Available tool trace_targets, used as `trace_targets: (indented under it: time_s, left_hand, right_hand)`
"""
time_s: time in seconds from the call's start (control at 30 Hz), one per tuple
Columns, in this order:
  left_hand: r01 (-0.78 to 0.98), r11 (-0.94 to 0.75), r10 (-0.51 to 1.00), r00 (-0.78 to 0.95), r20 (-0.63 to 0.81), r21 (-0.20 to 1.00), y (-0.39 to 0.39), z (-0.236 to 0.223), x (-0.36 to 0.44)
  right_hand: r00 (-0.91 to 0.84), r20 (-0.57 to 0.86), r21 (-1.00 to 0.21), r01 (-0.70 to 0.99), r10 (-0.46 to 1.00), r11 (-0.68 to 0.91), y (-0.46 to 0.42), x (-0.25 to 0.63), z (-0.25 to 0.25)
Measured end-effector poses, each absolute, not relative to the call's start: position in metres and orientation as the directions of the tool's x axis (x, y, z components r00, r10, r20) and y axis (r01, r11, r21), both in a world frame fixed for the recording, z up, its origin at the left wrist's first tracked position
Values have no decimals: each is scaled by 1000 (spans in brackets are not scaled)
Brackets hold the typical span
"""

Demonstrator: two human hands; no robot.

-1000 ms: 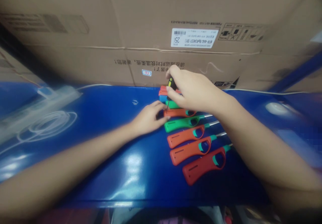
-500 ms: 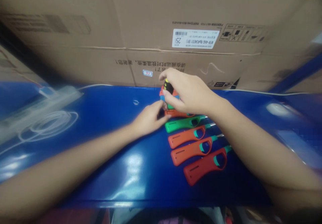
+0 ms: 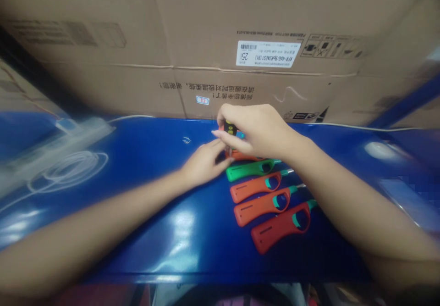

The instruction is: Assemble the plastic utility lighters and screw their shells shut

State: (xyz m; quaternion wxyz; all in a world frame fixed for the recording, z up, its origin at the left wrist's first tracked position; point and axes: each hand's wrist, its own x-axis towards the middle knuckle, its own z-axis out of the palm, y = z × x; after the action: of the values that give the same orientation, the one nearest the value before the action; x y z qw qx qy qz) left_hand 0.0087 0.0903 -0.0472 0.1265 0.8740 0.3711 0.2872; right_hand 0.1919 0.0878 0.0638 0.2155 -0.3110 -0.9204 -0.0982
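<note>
My right hand (image 3: 256, 130) is closed round a small screwdriver with a black and yellow handle (image 3: 229, 127), held upright over an orange lighter (image 3: 244, 156) at the far end of a row. My left hand (image 3: 203, 163) rests on the blue surface (image 3: 144, 214), fingers together, touching the butt end of that orange lighter. Below it lie a green lighter (image 3: 250, 169) and three more orange lighters (image 3: 259, 186) (image 3: 264, 204) (image 3: 280, 225), side by side, with teal triggers and metal tips pointing right. More lighters behind my right hand are mostly hidden.
A big cardboard box (image 3: 220, 44) with a white label (image 3: 267, 53) stands right behind the row. A coil of white cable (image 3: 68, 170) and a pale power strip (image 3: 65, 136) lie at the left. The front edge of the surface runs along the bottom.
My right hand has lowered slightly with the screwdriver and its fingers have shifted on the handle. My left hand has stayed at the lighter's end.
</note>
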Motion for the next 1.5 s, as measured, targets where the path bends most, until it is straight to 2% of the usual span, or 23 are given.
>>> trace_targets:
  time_s: [0.13,0.3,0.43,0.53,0.77,0.9,1.07,1.23,1.33,1.5]
  left_hand:
    - [565,-707,707,568,422,425,89,-46,9]
    - [618,-708,706,597,381,342,86,-41,9]
    - [648,-702,710,602,366,296,85,-40,9]
    - [638,-719,692,619,370,277,86,-41,8]
    - [618,-729,682,625,379,295,88,-43,7]
    - [629,-724,687,626,368,282,88,-43,6]
    - [626,-727,684,626,373,282,88,-41,7]
    - [647,-714,697,622,357,267,88,-41,7]
    - [637,-721,690,619,375,273,89,-41,7]
    - [637,-718,693,621,365,280,88,-41,7]
  right_hand:
    - [-700,479,14,609,529,793,87,191,65]
    - [-646,469,61,704,602,708,87,192,66]
    - [-638,501,2,677,585,736,86,192,66]
    - [-634,502,17,687,588,726,86,191,66]
    - [-663,502,2,643,555,766,84,191,67]
    - [-646,479,33,690,594,723,84,191,68]
    - [-661,472,-9,659,584,752,84,190,67]
    - [-633,470,24,706,615,708,84,191,68]
    - [-645,493,0,672,584,741,83,191,68]
    - [-630,461,-21,697,625,717,83,192,70]
